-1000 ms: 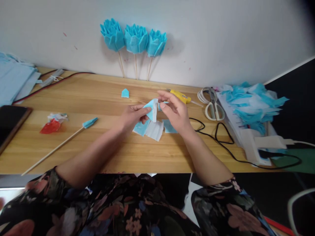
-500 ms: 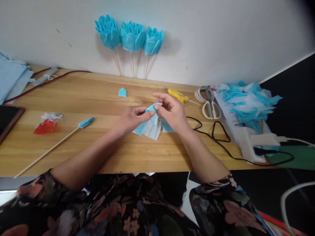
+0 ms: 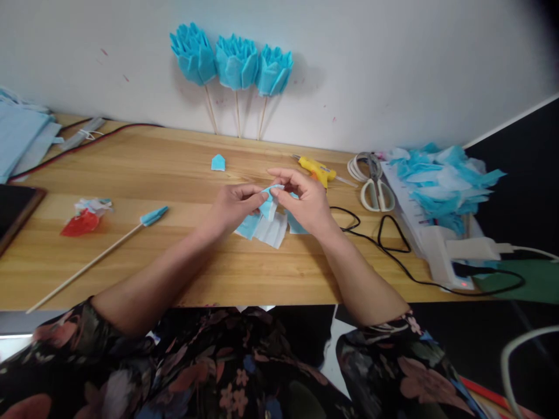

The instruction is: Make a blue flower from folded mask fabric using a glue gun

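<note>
Between both hands is a small folded piece of blue and white fabric (image 3: 269,205), like face-mask material. My left hand (image 3: 236,206) pinches its left side between thumb and fingers. On its right upper edge, my right hand (image 3: 303,198) pinches with thumb and fingertips. Beneath the hands lie loose pieces, including a pleated white piece (image 3: 271,231) and a blue piece (image 3: 248,226). Farther back rests a small folded blue petal (image 3: 218,163) with a pointed top. To the left lies a wooden stick (image 3: 94,262) with a blue wrapped tip (image 3: 154,216).
Three blue fabric flowers (image 3: 236,64) on sticks lean against the wall. At right are a yellow glue gun (image 3: 318,169), scissors (image 3: 377,192), a scrap pile (image 3: 445,180), a power strip (image 3: 441,256) and a black cord (image 3: 393,265). Masks (image 3: 24,139) and a red wrapper (image 3: 82,222) lie left.
The folded piece has turned slightly between my fingers, and its front flap sits a little differently. Both hands stay in nearly the same place; the whole view has shifted slightly.
</note>
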Tool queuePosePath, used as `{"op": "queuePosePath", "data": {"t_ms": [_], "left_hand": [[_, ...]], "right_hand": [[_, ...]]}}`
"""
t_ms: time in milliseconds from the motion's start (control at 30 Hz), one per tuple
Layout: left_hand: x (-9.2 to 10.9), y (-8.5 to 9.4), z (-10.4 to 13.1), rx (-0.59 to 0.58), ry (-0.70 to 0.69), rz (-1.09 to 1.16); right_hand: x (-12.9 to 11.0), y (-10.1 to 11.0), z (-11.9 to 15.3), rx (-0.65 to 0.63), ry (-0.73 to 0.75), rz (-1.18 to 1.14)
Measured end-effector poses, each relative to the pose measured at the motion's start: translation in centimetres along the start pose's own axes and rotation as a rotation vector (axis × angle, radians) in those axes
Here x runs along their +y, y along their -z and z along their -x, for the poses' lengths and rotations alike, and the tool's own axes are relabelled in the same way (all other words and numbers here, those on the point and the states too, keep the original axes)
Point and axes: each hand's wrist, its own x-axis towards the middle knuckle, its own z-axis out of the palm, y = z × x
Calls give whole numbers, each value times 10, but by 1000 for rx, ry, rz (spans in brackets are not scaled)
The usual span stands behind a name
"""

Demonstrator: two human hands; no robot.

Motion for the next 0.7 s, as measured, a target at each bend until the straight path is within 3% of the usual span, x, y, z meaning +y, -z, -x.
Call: {"op": "queuePosePath", "data": {"t_ms": [433,700], "left_hand": [[3,0,1,29,-16,14],[-2,1,-4,40,68,171]], "right_hand": [[-4,3,-2,49,40,89],[-7,8,-2,26,251,164]]}}
